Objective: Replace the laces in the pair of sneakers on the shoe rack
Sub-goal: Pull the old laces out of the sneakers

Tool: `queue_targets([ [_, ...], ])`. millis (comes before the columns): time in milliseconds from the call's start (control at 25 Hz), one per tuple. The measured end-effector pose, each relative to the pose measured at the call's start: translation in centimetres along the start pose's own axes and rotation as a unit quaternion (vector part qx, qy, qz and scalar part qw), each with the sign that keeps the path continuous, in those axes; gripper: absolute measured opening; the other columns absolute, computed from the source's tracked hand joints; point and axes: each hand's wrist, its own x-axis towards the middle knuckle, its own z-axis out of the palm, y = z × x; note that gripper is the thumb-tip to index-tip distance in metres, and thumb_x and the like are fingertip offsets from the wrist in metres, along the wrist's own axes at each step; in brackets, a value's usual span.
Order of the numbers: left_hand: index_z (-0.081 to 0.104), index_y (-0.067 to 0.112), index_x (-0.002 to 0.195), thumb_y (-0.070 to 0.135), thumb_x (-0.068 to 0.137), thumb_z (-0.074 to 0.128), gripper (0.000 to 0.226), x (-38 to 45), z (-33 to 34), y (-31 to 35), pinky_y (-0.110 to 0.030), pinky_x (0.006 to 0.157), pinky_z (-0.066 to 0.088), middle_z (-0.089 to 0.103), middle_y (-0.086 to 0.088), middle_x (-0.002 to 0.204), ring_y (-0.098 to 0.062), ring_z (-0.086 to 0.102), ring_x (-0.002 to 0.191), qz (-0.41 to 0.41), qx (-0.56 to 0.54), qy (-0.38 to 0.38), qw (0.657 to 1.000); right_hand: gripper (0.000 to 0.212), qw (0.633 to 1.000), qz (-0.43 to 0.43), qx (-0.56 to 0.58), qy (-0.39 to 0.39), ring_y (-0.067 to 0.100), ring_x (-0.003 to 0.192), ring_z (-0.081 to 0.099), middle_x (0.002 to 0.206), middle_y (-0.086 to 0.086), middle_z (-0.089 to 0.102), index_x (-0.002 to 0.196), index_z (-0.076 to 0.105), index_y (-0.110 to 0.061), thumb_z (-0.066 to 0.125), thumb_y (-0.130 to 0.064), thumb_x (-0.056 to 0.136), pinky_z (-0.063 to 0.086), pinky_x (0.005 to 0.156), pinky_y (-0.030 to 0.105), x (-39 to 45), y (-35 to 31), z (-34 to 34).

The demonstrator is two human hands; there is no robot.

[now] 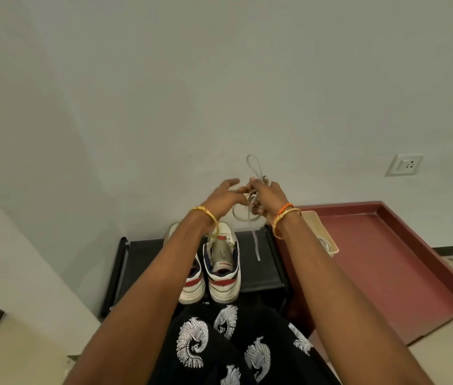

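Both of my hands are up in front of me, close to the wall. My right hand (pixel 268 197) has its fingers curled round a bunched gray lace (pixel 250 204). One loop of the lace sticks up above my fingers, and another loop hangs down below my hand. My left hand (pixel 224 198) is just beside it, with the fingers stretched out toward the lace. The fingertips seem to touch the lace near my right hand, but I cannot tell if they pinch it. I have a gold bangle (pixel 208 215) on my left wrist, and gold and orange bangles (pixel 285 216) on my right wrist. Below my hands is the black shoe rack (pixel 261 270). Two white sneakers with red and blue parts stand side by side on its top, with the heels toward me. The right sneaker (pixel 224 270) shows its open top and tongue. The left sneaker (pixel 192 282) is partly hidden by my left arm. A short gray lace piece (pixel 255 245) lies on the rack, near the right sneaker. A small tan box (pixel 320 230) sits on a dark red tray (pixel 403 259) to the right of the rack. A wall socket (pixel 404 164) is higher up on the right.
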Motion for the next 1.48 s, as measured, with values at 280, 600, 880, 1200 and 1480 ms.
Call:
queue_targets([
  [280, 0.055, 0.019, 0.110, 0.012, 0.086, 0.064, 0.027, 0.1, 3.0, -3.8, -0.019, 0.054, 0.045, 0.061, -0.004, 0.082, -0.011, 0.056, 0.070, -0.050, 0.087, -0.067, 0.993, 0.028, 0.998, 0.010, 0.047, 0.045, 0.004, 0.030, 0.029, 0.060, 0.002, 0.047, 0.075, 0.055, -0.011, 0.045, -0.023, 0.098, 0.022, 0.032, 0.014, -1.0, -0.7, -2.3],
  [600, 0.066, -0.004, 0.103, 0.007, 0.091, 0.057, 0.019, 0.7, 2.7, -4.0, -0.017, 0.047, 0.040, 0.060, -0.006, 0.076, -0.006, 0.053, 0.044, -0.087, 0.005, 0.001, 0.996, 0.017, 0.989, -0.039, -0.122, 0.074, 0.009, 0.045, 0.042, 0.063, 0.000, 0.049, 0.079, 0.057, -0.014, 0.053, -0.022, 0.093, 0.030, 0.038, 0.018, -0.6, -0.8, -4.8],
  [880, 0.063, 0.009, 0.081, 0.016, 0.088, 0.060, 0.010, 1.1, 3.9, -3.8, -0.021, 0.051, 0.034, 0.054, -0.004, 0.068, -0.010, 0.043, 0.054, -0.152, -0.002, 0.011, 0.988, 0.004, 0.950, -0.015, -0.298, -0.093, 0.014, 0.068, 0.055, 0.068, -0.005, 0.057, 0.084, 0.061, -0.017, 0.064, -0.017, 0.085, 0.042, 0.069, 0.028, -1.6, 6.1, -3.9],
  [1200, 0.062, 0.007, 0.114, 0.030, 0.085, 0.063, 0.037, 4.3, 4.9, -10.8, -0.038, 0.099, 0.044, 0.060, -0.011, 0.118, -0.029, 0.056, 0.109, -0.164, 0.178, 0.045, 0.969, 0.021, 0.976, 0.145, -0.116, 0.110, 0.003, 0.025, 0.033, 0.055, 0.002, 0.047, 0.067, 0.052, -0.011, 0.056, -0.008, 0.088, 0.024, 0.029, 0.013, 0.2, 10.1, -11.8],
  [1480, 0.055, -0.002, 0.120, 0.034, 0.092, 0.056, 0.046, 5.5, 6.7, -17.4, -0.034, 0.091, 0.043, 0.059, -0.020, 0.121, -0.035, 0.054, 0.113, -0.182, 0.397, -0.003, 0.900, 0.017, 0.912, 0.327, -0.014, 0.247, 0.019, 0.046, 0.046, 0.060, 0.008, 0.042, 0.076, 0.043, -0.007, 0.049, -0.016, 0.090, 0.040, 0.049, 0.025, 3.6, 15.4, -23.5],
])
